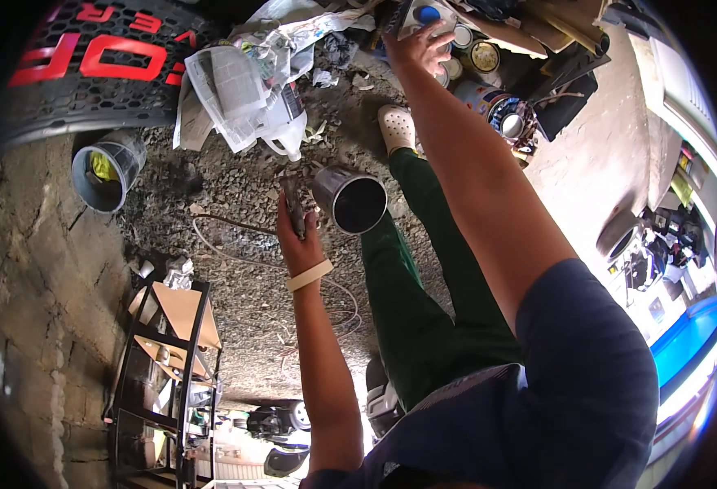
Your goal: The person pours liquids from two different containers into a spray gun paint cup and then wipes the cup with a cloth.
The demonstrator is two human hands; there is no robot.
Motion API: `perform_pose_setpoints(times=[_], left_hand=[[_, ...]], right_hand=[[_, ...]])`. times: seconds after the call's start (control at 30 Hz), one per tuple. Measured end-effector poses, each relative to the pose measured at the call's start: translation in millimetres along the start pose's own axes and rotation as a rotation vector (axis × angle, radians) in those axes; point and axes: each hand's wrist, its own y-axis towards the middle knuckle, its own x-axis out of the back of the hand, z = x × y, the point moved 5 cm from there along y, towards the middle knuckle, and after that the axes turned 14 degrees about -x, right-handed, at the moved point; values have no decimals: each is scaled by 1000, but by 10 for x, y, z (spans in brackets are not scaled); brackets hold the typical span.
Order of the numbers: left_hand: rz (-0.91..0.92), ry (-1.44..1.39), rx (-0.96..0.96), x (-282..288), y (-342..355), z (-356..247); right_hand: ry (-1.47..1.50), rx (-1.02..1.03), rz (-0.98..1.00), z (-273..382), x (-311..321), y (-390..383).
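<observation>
Gravel floor (244, 301): spread out below me, grey and littered, running up to a cracked, paler strip on my left.
Dark panel (142, 106): big honeycomb mesh with red lettering, looming at the upper left.
Black rack (195, 334): lower left, metal frame, loose boards on its shelves.
Newspaper (228, 85): crumpled sheets ahead of me, with a white jug (292, 126) beside them, neck pointing my way.
Plastic bucket (134, 155): grey, off to the far left, mouth tilted toward me, something yellow inside.
Metal pot (327, 186): here's the close relation! It sits just right of my left hand (301, 240), well apart from my right hand (420, 53), so the left is clearly nearer. Its long axis slants from upper left to lower right, open mouth facing me; whether fingers touch its wall, I can't tell.
Large can (479, 96): upper right, tipped, beyond my right forearm.
Right hand: stretched far forward over the clutter, fingers spread and released, no clear grasp; any contact underneath is hidden.
Left hand: low and central, fingers wrapped around 1 dark tool (293, 208), which stands between palm and pot, long axis pointing away from me and leaning slightly left.
Small tins (485, 57): round tops clustered just right of my right fingers, with 1 blue lid (428, 15) just beyond them.
</observation>
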Motion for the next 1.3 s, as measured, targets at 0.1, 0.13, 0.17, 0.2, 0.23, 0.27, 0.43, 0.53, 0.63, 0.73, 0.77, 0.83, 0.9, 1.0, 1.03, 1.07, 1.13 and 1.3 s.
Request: perform_pose_setpoints(times=[0.1, 0.13, 0.17, 0.2, 0.23, 0.27, 0.43, 0.53, 0.63, 0.73, 0.77, 0.83, 0.9, 1.0, 1.03, 1.07, 1.13, 1.3], left_hand=[[13, 2, 34, -18, -27, -5], [13, 48, 15, -2, -24, -13], [7, 92, -9, -3, -19, -36], [-18, 106, -45, -32, -20, -77], [15, 98, -62, -111, 15, -158], [19, 66, 16, -157, 29, -192], [31, 28, 88, -314, 95, -367], [97, 91, 67, -363, 137, -356], [125, 160, 67, -410, 154, -285], [163, 116, 114, -525, 199, -243], [182, 160, 131, -512, 192, -207], [195, 210, 148, -487, 179, -155], [241, 246, 122, -581, 215, -173], [268, 242, 56, -694, 230, -184], [301, 219, 11, -742, 221, -244], [354, 148, 130, -851, 225, -294], [296, 183, 123, -727, 138, -332], [292, 227, -8, -679, 83, -413]], right_hand=[[77, -46, 38, -1, -20, -58], [76, -32, 76, -14, 2, -151], [59, 22, 81, -21, 74, -301], [76, 138, -15, -76, 141, -377], [87, 248, -120, -238, 156, -390], [139, 249, -71, -482, 126, -397], [149, -3, 406, -1389, -197, -43], [9, 114, 401, -1401, -387, 475], [41, 92, 528, -1238, -587, 774], [54, 181, 307, -1245, -728, 1042], [53, 180, 316, -1237, -768, 1035], [53, 176, 376, -1198, -820, 1049], [143, 81, 418, -1185, -819, 1127], [11, 102, 377, -1280, -845, 1254], [13, 93, 369, -1392, -850, 1289], [-24, 200, 371, -1585, -871, 1445], [215, 10, 526, -1456, -776, 1033], [493, 173, 351, -734, 492, 494]])
